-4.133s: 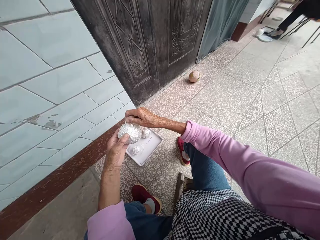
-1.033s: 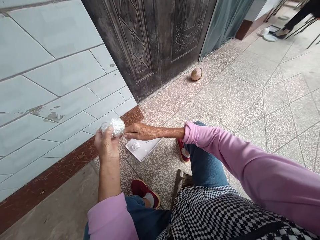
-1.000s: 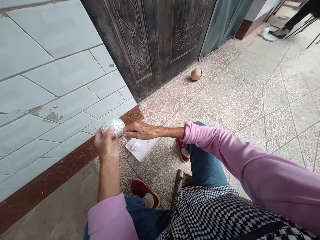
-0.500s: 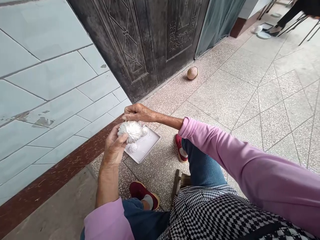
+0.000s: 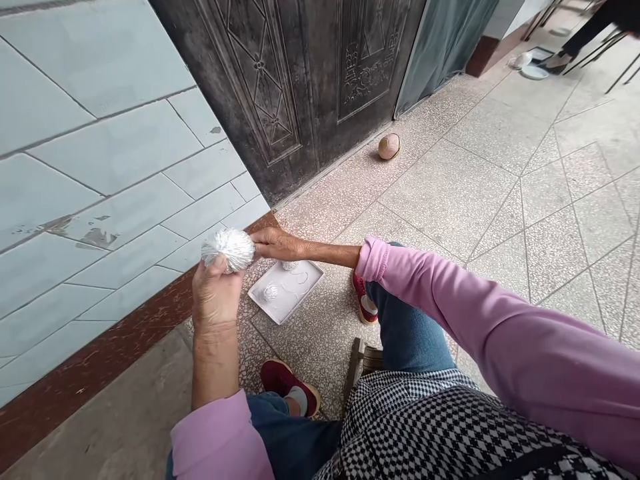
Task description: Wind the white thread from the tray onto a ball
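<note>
White yarn ball (image 5: 231,249) swings left, clear of the tray (image 5: 287,309), the left hand's (image 5: 219,297) fingers curled around its underside! The right hand (image 5: 277,244) slips to the ball's right, fingers bunched, hold unclear.

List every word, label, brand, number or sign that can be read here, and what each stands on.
None: no readable text shows in this view.
The door has raised ornament, with no legible lettering.
The pinkish ball has dark lines, no readable mark.
The white tray and the white ball of strands in the left hand show no lettering.
Things at the far upper right are too small and blurred to tell.
</note>
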{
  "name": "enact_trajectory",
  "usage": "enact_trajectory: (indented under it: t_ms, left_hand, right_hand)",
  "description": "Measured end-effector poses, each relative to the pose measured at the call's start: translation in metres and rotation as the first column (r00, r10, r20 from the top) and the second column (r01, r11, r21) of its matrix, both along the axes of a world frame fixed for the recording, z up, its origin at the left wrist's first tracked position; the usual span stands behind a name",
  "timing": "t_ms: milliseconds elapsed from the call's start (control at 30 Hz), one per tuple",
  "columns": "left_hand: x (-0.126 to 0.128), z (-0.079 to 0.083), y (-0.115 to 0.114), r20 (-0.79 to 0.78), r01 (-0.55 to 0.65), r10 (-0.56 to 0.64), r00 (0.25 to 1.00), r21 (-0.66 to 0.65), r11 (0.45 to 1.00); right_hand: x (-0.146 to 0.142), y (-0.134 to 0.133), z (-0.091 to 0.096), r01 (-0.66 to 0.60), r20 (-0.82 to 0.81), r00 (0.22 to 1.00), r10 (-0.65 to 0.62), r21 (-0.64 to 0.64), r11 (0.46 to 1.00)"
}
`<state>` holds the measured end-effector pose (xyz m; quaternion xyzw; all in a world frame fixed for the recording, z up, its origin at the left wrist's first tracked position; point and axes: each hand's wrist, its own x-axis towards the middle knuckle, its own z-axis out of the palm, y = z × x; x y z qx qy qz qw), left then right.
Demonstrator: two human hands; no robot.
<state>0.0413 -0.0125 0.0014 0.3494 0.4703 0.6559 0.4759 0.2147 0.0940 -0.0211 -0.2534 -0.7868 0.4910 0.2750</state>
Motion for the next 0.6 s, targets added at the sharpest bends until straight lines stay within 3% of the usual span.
enact_trajectory:
  t_ms: [133,367,500,600]
  left_hand:
    - [-0.007,-0.010,0.004,-0.017,-0.088,0.089,0.996,0.013,0.996]
    - [-0.019,-0.027,0.012,-0.009,-0.197,0.197,0.980,0.005,0.980]
    - [-0.014,-0.027,0.010,-0.071,-0.137,0.135,0.988,-0.020,0.990]
    - [-0.005,-0.021,0.004,-0.032,-0.063,0.062,0.998,-0.038,0.997]
  right_hand:
    - [0.003,-0.017,0.006,-0.040,0.138,0.989,0.044,-0.033,0.999]
    - [0.000,-0.047,0.012,-0.157,0.159,0.976,0.151,0.027,0.987]
    - [0.000,-0.051,0.019,-0.179,0.149,0.973,0.178,-0.006,0.984]
    - [0.005,-0.048,0.025,-0.196,0.131,0.971,0.199,-0.031,0.980]
